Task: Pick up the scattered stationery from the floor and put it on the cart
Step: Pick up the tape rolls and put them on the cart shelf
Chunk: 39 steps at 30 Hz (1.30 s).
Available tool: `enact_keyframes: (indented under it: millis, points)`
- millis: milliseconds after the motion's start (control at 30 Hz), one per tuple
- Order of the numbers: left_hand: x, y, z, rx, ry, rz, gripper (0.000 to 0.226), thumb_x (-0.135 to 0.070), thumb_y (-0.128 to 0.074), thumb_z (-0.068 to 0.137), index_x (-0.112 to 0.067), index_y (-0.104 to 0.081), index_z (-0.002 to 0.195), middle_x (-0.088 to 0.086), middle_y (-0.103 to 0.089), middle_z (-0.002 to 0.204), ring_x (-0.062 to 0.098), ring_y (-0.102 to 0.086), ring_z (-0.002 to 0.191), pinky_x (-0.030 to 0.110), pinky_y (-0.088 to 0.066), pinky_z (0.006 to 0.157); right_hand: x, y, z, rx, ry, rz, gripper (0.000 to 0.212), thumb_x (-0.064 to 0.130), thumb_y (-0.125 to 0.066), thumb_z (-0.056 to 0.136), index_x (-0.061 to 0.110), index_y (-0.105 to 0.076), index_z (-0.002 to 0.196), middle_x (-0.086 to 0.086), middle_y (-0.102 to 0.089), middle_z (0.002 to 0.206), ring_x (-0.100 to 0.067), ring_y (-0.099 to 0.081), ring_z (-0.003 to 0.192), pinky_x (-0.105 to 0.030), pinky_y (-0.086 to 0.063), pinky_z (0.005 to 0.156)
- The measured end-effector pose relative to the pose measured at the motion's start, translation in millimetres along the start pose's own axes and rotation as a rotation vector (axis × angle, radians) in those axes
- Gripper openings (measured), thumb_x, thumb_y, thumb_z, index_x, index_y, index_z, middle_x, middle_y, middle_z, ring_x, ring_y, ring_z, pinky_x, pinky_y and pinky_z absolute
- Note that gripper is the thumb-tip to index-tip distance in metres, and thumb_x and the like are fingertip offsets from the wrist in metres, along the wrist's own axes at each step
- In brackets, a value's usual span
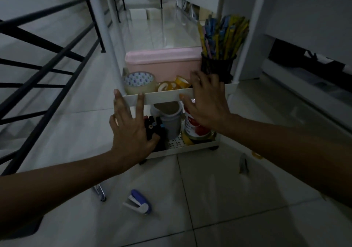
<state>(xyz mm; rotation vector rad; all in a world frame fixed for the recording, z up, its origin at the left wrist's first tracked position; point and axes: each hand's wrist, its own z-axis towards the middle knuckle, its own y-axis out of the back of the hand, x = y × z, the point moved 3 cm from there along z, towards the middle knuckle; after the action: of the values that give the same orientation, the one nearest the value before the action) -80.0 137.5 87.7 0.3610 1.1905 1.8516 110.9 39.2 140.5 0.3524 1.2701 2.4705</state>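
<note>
Stapler [137,202] on near floor. Beyond, left hand [129,130] and right hand [206,104] spread wide, fingers straight, against cart [162,96] rim.

My single head-worn wide-angle view looks forward and steeply down from close above the cart [167,95], both forearms reaching in from the bottom corners, floor [219,199] filling the foreground.

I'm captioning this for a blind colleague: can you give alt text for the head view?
Both hands, left hand and right hand, reach open-fingered to a white cart holding tape rolls and pens; a blue stapler lies on the tiled floor.
</note>
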Motion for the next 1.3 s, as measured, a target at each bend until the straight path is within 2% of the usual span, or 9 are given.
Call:
enact_keyframes:
  millis: [133,267,467,567,633,800,867,1000,1300]
  points:
    - [-14,2,-7,0.005,-0.01,-0.056,0.102,-0.054,-0.054,0.07,-0.014,-0.011,0.154,0.031,0.009,0.154,0.047,0.005,0.143,0.063,-0.021,0.105,-15,9,-28,-0.059,0.16,-0.012,0.056,0.04,-0.053,0.089,0.012,-0.048,0.138,-0.012,-0.044,0.143,-0.032,-0.043,0.118,-0.039,-0.032,0.089]
    - [-49,6,-5,-0.015,-0.226,-0.059,0.094,-0.057,-0.046,0.073,-0.013,-0.019,0.152,0.028,-0.004,0.156,0.046,-0.005,0.144,0.061,-0.02,0.105,-39,6,-56,-0.028,0.3,-0.02,0.045,0.035,-0.056,0.086,0.01,-0.058,0.124,-0.016,-0.055,0.126,-0.034,-0.05,0.106,-0.039,-0.038,0.082]
    - [-105,-8,19,0.1,-0.405,0.025,0.096,-0.066,-0.038,0.077,-0.011,-0.015,0.152,0.021,0.0,0.159,0.04,0.002,0.146,0.057,-0.009,0.111,-83,-22,-105,0.295,0.281,-0.07,0.041,0.034,-0.056,0.088,0.009,-0.058,0.12,-0.015,-0.056,0.117,-0.03,-0.053,0.099,-0.039,-0.044,0.076]
    - [-122,-20,31,0.119,-0.453,0.06,0.099,-0.064,-0.048,0.08,-0.011,-0.008,0.153,0.02,0.004,0.159,0.039,0.008,0.146,0.055,-0.002,0.114,-110,-41,-135,0.494,0.217,-0.111,0.049,0.036,-0.053,0.092,0.009,-0.05,0.133,-0.016,-0.05,0.127,-0.032,-0.05,0.108,-0.041,-0.042,0.084]
    - [-133,-27,36,0.092,-0.485,0.075,0.095,-0.055,-0.056,0.081,-0.008,-0.013,0.152,0.021,-0.005,0.159,0.039,0.001,0.147,0.053,0.0,0.114,-130,-54,-157,0.625,0.126,-0.146,0.057,0.042,-0.043,0.096,0.014,-0.036,0.145,-0.012,-0.038,0.143,-0.029,-0.041,0.123,-0.04,-0.037,0.099]
    - [-159,-43,42,0.029,-0.489,0.105,0.095,-0.044,-0.068,0.077,-0.005,-0.022,0.15,0.022,-0.018,0.156,0.04,-0.009,0.146,0.051,0.0,0.115,-160,-73,-202,0.871,-0.042,-0.202,0.063,0.044,-0.036,0.1,0.014,-0.017,0.152,-0.012,-0.021,0.156,-0.029,-0.026,0.14,-0.04,-0.027,0.11]
    - [-165,-52,43,0.015,-0.464,0.126,0.094,-0.043,-0.068,0.074,-0.006,-0.024,0.149,0.023,-0.017,0.156,0.042,-0.009,0.145,0.052,-0.002,0.114,-166,-78,-212,0.905,-0.093,-0.175,0.064,0.041,-0.038,0.1,0.009,-0.016,0.152,-0.017,-0.024,0.153,-0.034,-0.028,0.138,-0.041,-0.03,0.105]
    - [-175,-68,46,-0.026,-0.447,0.192,0.088,-0.048,-0.051,0.076,-0.01,-0.021,0.15,0.023,-0.009,0.158,0.043,-0.005,0.145,0.055,-0.004,0.114,-183,-92,-225,1.049,-0.299,-0.076,0.075,0.046,-0.039,0.099,0.017,0.001,0.154,-0.018,0.003,0.159,-0.039,-0.011,0.145,-0.046,-0.025,0.114]
    - [-189,-92,57,-0.119,-0.415,0.174,0.093,-0.047,-0.036,0.063,-0.015,-0.022,0.15,0.024,-0.007,0.157,0.047,-0.003,0.143,0.057,-0.005,0.111,-217,-111,-218,0.956,-0.451,-0.005,0.065,0.047,-0.035,0.099,0.024,-0.009,0.153,-0.01,0.0,0.16,-0.037,-0.015,0.143,-0.05,-0.022,0.114]
